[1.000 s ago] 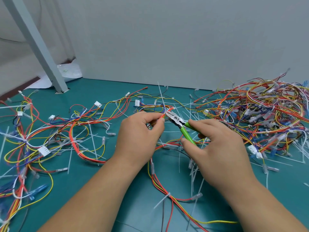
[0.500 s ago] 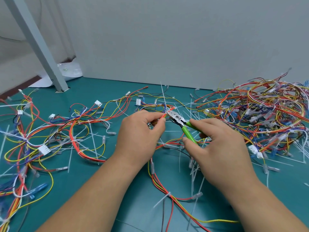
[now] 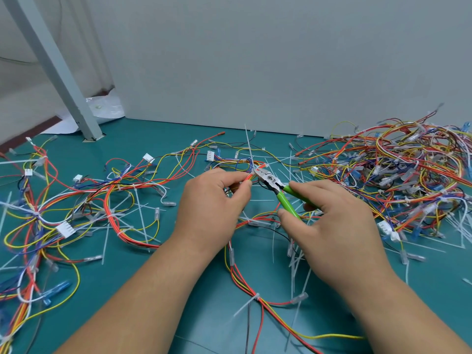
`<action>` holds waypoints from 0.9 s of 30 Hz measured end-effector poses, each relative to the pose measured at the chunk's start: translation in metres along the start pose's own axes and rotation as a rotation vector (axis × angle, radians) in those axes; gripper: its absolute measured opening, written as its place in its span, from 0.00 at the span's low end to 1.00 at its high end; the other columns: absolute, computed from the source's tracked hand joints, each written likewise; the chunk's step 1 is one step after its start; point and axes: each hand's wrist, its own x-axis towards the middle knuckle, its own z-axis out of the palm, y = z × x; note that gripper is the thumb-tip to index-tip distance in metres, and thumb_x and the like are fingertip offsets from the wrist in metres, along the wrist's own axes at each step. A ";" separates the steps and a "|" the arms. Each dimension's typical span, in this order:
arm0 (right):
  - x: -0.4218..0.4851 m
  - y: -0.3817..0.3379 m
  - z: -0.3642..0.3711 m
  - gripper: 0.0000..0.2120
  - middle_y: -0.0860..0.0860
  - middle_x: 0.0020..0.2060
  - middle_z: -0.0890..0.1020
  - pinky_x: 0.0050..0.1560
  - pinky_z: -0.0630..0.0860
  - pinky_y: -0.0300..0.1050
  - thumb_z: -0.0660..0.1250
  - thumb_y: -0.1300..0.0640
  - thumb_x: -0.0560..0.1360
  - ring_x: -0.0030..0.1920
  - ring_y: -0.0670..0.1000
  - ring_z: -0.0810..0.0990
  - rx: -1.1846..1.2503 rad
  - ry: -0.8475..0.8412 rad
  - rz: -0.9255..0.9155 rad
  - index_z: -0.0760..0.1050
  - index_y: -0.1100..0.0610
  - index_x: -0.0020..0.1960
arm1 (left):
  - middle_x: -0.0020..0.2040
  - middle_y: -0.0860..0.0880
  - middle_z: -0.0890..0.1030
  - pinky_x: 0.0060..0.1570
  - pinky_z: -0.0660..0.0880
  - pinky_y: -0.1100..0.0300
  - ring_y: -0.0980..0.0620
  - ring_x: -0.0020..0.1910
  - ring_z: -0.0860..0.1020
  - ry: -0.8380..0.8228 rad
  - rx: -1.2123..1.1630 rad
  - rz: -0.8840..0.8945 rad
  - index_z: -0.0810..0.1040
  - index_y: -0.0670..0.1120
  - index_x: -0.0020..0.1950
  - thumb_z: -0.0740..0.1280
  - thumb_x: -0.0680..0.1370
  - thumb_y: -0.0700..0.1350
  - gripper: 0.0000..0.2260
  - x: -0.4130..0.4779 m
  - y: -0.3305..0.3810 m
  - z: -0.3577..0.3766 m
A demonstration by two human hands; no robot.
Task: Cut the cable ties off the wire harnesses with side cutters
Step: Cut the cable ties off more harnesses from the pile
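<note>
We see the left hand [image 3: 214, 208] pinching a thin bundle of red, orange and yellow wires [image 3: 251, 176] between thumb and forefinger, at mid-table over the teal table mat [image 3: 153, 282]. The right hand [image 3: 332, 226] curls its fingers round the green-handled steel side cutters [image 3: 278, 190], whose tips meet the bundle at a white plastic cable tie [image 3: 263, 165]. Whether the blades are closed we cannot tell. A tangled heap of multicoloured harnesses [image 3: 408, 175] lies at right.
</note>
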 end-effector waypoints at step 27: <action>0.000 -0.002 0.000 0.20 0.40 0.51 0.82 0.53 0.71 0.34 0.79 0.52 0.69 0.47 0.44 0.79 0.014 -0.006 0.009 0.84 0.48 0.61 | 0.36 0.55 0.80 0.39 0.71 0.61 0.57 0.37 0.76 -0.011 0.011 0.052 0.87 0.54 0.47 0.71 0.76 0.47 0.05 -0.001 -0.001 0.002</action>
